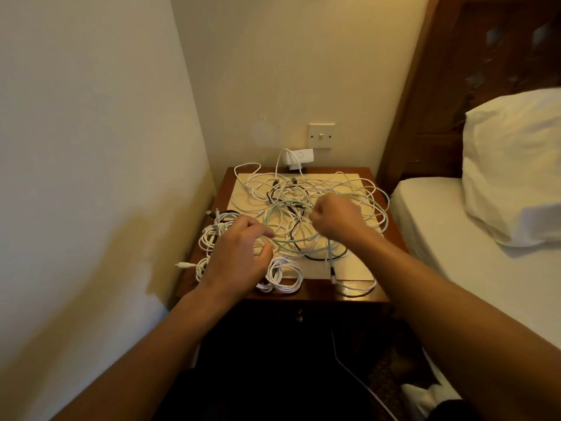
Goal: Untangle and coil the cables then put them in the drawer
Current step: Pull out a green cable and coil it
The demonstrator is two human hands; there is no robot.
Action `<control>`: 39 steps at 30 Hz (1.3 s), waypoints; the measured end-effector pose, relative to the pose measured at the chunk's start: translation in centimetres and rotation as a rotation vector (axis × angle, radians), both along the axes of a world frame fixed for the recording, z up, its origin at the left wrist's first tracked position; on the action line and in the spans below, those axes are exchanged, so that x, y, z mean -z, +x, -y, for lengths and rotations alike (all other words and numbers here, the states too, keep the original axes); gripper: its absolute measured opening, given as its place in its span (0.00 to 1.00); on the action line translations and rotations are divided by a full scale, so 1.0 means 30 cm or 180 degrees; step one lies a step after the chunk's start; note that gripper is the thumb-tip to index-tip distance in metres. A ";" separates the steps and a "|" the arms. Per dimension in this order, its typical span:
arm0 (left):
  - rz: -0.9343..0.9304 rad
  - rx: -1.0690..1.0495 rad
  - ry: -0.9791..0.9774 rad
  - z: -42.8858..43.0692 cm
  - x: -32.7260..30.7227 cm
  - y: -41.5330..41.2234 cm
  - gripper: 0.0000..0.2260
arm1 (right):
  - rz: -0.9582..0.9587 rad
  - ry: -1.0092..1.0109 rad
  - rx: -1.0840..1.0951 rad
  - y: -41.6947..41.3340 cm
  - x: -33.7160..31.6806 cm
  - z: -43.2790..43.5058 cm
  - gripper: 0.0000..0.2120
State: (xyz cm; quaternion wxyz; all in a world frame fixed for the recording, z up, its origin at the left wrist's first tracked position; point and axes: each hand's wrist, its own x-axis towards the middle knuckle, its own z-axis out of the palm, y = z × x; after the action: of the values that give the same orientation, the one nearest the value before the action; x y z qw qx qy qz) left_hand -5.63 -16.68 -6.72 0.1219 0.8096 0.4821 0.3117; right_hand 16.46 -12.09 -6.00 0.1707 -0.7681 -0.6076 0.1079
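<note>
The right hand [337,220], at frame centre, is fisted around a white cable [328,253] that dangles beneath it. To its lower left, the left hand [239,253] pinches a pale green cable [268,217]. Both hands are over the tangled cables [303,189] on the wooden tabletop [318,291], and coiled white bundles [285,278] lie near the tabletop's front left edge.
</note>
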 end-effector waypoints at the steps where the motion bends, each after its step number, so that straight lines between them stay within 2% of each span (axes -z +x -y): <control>1: 0.0016 0.0000 -0.0014 -0.012 -0.011 0.001 0.08 | -0.0270 0.0168 -0.0005 0.018 -0.049 0.007 0.08; 4: 0.0159 0.0036 -0.0044 -0.047 -0.055 0.020 0.08 | -0.0903 0.0569 -0.0100 0.072 -0.247 0.046 0.05; 7: 0.0309 0.0021 -0.0070 -0.076 -0.117 0.053 0.10 | -0.1279 0.0947 -0.0215 0.104 -0.460 0.096 0.06; 14: 0.0684 -0.0047 -0.0212 -0.129 -0.344 0.166 0.24 | -0.1423 0.1840 -0.0648 0.120 -0.869 0.292 0.07; 17: 0.0641 0.0102 -0.0189 -0.128 -0.455 0.243 0.30 | -0.1544 0.2166 -0.0870 0.103 -0.989 0.396 0.07; 18: 0.0595 0.0197 -0.0243 -0.125 -0.485 0.269 0.29 | -0.1599 0.2242 -0.0952 0.098 -1.022 0.431 0.07; 20: 0.0593 0.0461 -0.0553 -0.126 -0.532 0.313 0.21 | -0.1731 0.2360 -0.1066 0.096 -1.075 0.496 0.08; 23: 0.1013 0.0717 -0.1056 -0.124 -0.594 0.335 0.08 | -0.1764 0.2489 -0.1030 0.134 -1.114 0.578 0.10; 26: 0.1395 0.0692 -0.0723 -0.125 -0.695 0.299 0.05 | -0.1506 0.2328 -0.0775 0.214 -1.087 0.634 0.09; 31: 0.1580 0.0792 -0.0166 -0.105 -0.858 0.205 0.01 | -0.0872 0.1288 0.0015 0.366 -0.882 0.645 0.03; 33: 0.1509 0.0901 -0.0007 -0.076 -0.886 0.189 0.03 | -0.0697 0.0863 0.0171 0.381 -0.786 0.644 0.06; 36: 0.1520 0.1079 0.0257 -0.034 -0.902 0.186 0.03 | -0.0555 0.0462 0.0157 0.349 -0.686 0.648 0.07; 39: 0.1316 0.1272 0.0701 0.006 -0.903 0.197 0.04 | -0.0928 0.0408 -0.0173 0.279 -0.674 0.629 0.08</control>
State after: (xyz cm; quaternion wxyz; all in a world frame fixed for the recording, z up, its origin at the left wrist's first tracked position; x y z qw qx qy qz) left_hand 0.28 -16.86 20.38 0.1878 0.8162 0.2417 0.4901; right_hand 24.82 -30.95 14.21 0.3028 -0.7151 -0.6026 0.1839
